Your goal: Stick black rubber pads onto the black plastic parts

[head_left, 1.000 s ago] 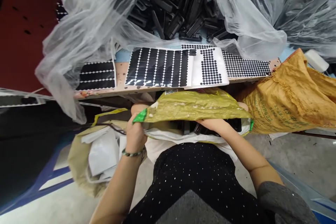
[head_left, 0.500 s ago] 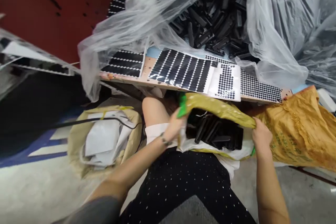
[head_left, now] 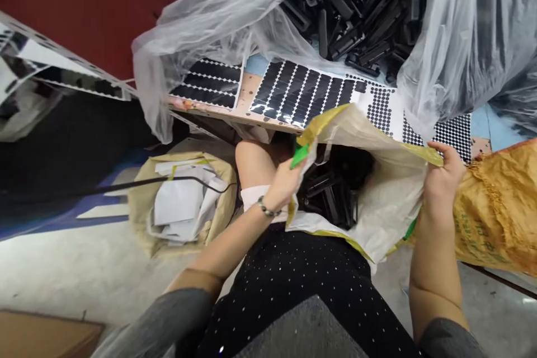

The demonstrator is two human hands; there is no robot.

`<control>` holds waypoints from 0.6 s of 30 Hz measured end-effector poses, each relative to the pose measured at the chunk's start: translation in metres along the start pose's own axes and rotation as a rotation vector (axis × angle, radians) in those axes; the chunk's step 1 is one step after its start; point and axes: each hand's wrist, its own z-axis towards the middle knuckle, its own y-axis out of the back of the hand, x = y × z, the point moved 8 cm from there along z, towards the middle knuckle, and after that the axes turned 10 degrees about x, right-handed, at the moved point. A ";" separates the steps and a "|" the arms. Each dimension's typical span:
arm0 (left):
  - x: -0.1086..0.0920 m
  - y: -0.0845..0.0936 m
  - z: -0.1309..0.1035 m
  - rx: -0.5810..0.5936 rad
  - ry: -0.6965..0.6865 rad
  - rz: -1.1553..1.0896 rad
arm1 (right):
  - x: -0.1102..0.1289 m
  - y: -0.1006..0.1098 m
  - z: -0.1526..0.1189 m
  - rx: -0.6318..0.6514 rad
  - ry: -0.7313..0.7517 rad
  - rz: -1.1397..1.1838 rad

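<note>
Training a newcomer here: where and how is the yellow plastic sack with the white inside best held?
The yellow plastic sack is probably best pinched at opposite ends of its rim, from both sides, as the left hand and right hand do: its mouth gapes upward, and the thin edges look limp.

A worktable (head_left: 497, 125) with a light-blue top crosses the upper view. Below lies grey concrete floor (head_left: 62, 274), brightest at left. A dark-red panel (head_left: 79, 22) fills the upper-left corner.
</note>
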 end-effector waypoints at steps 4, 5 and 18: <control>-0.002 -0.061 -0.006 0.253 0.002 0.046 | -0.015 0.021 -0.003 0.015 -0.079 -0.141; -0.003 -0.068 -0.005 0.294 -0.005 0.054 | -0.016 0.017 -0.003 0.110 -0.087 -0.188; 0.017 -0.099 -0.014 0.487 -0.128 0.239 | -0.069 0.012 -0.063 0.455 -0.139 -0.821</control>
